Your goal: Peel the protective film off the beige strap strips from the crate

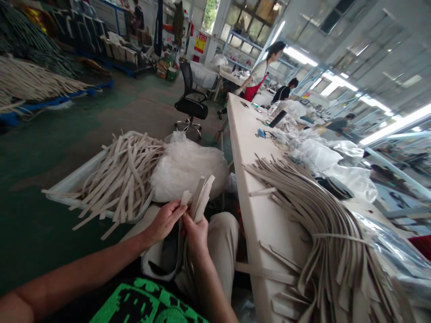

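Several flat beige strips (201,197) stand upright in my right hand (197,231), whose fingers are wrapped round them above my lap. Just left of it, my left hand (168,219) pinches the end of another beige strip (185,197). The two hands are close together, and the strips' lower lengths hang down between my legs. To the left, a pale plastic bin (76,175) is heaped with loose strips (126,172). On the table at my right lies a large bundle of similar strips (323,215), bound by a band.
A white table (247,179) runs along my right side. Clear plastic bags (319,154) cover its far side. Beside the bin sits a stuffed translucent bag (191,166). An office chair (191,101) stands ahead, and a person in a red apron (259,74) is at the table's far end.
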A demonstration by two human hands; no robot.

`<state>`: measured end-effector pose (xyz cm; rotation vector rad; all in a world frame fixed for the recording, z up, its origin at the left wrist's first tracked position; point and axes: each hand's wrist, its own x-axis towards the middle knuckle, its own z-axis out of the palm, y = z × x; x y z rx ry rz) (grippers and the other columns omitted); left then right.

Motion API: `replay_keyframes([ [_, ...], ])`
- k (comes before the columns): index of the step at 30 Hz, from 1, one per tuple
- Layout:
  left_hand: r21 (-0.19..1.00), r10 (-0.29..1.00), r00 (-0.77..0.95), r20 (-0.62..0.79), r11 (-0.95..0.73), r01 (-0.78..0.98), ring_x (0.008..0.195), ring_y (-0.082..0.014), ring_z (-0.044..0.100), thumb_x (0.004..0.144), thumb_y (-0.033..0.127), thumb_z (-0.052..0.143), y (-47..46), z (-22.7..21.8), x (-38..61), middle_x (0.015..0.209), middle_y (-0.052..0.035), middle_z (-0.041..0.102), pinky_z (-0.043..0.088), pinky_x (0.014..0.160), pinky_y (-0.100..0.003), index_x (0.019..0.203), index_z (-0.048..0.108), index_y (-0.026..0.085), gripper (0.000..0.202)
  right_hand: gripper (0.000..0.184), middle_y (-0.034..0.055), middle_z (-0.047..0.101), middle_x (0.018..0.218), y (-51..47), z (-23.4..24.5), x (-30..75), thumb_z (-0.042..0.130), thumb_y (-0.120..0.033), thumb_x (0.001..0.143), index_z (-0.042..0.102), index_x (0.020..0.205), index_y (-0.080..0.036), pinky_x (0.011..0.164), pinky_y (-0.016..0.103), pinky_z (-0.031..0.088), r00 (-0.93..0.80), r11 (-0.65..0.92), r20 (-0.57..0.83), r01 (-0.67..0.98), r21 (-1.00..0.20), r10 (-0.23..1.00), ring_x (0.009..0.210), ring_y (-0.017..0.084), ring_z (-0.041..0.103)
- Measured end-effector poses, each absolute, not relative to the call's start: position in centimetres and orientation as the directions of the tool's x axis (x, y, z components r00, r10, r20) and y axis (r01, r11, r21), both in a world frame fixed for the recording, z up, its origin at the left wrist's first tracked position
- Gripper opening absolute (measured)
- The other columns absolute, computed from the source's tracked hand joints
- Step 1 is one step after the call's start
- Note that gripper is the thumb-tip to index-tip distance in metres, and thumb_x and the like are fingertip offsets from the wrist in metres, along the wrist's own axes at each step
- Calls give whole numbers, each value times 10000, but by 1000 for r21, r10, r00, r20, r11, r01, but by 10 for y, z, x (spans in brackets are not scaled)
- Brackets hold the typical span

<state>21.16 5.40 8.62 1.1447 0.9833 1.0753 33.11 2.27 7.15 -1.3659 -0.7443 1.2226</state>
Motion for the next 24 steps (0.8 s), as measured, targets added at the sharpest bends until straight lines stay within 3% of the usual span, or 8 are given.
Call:
replay_keyframes([
  [5,997,942,332,-42,62,-50,801,-224,609,906,582,616,65,92,193,788,-44,684,468,814,-295,814,729,200,409,431,-48,540,517,24,88,344,809,-492,635,666,832,-136,347,215,299,288,-208,-236,-126,-970,928,374,73,350],
  [10,1000,749,662,-3,22,-20,751,-216,620,951,569,555,61,114,188,767,-60,688,454,733,-295,821,739,207,427,371,-5,535,447,21,102,363,810,-473,654,630,591,-155,385,240,341,205,-173,-149,100,-980,967,400,107,399],
  [16,975,676,736,-29,-144,171,696,-194,620,1008,468,442,52,113,195,736,-38,695,444,692,-279,721,646,224,428,336,32,628,549,14,101,378,798,-458,701,726,603,-145,494,269,454,117,-67,-31,320,-945,993,519,172,548],
  [20,951,627,779,-27,-225,214,723,-174,632,1016,378,437,51,105,188,768,-25,698,444,702,-256,795,621,205,336,448,8,529,457,11,100,384,789,-545,686,628,500,-170,432,267,402,247,-97,-6,358,-929,969,447,157,492],
  [24,904,606,785,-127,-254,343,686,-143,609,979,310,505,48,99,169,755,8,681,417,653,-227,825,643,207,231,514,1,487,418,14,96,386,777,-575,712,537,461,-196,417,269,375,326,-144,-41,299,-943,945,413,144,457],
])
